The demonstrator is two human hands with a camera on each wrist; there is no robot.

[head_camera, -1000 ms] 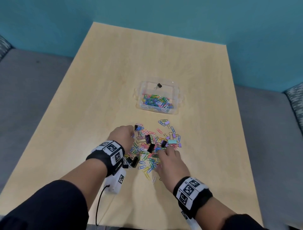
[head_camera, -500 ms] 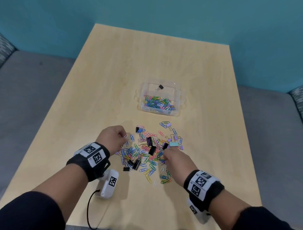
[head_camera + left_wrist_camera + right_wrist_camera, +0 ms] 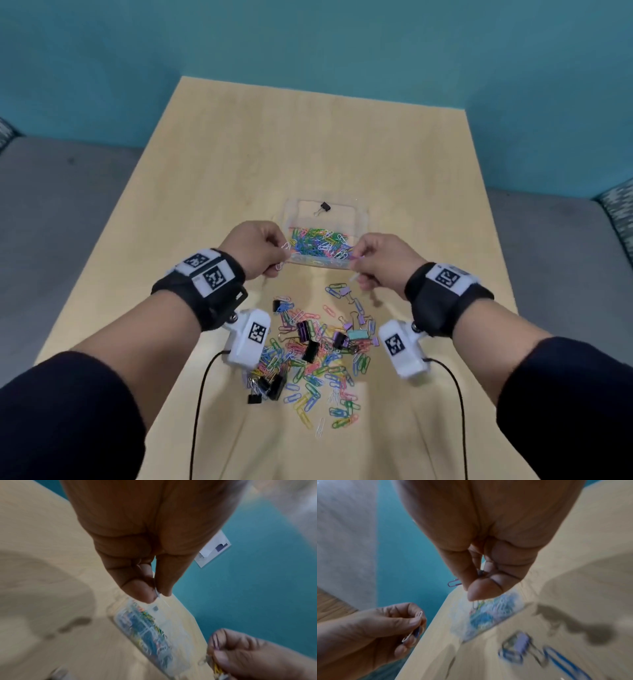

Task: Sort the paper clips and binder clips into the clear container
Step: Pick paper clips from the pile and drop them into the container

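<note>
The clear container (image 3: 361, 219) sits mid-table, its near compartment full of coloured paper clips (image 3: 318, 241) and its far compartment holding one black binder clip (image 3: 324, 206). My left hand (image 3: 263, 251) hovers at the container's near left corner, pinching white paper clips (image 3: 283, 255) between thumb and fingers. My right hand (image 3: 380, 262) hovers at the near right corner, pinching paper clips, a purple one (image 3: 453, 583) sticking out. A mixed pile of paper clips and binder clips (image 3: 315, 353) lies on the table between my wrists.
The wooden table (image 3: 239, 171) has bare surface left, right and behind the container. Grey seating flanks it, with a teal wall behind. Cables from the wrist cameras (image 3: 248, 337) hang over the table's near part.
Both hands have lifted from the pile with paper clips pinched and moved forward to the near edge of the container.
</note>
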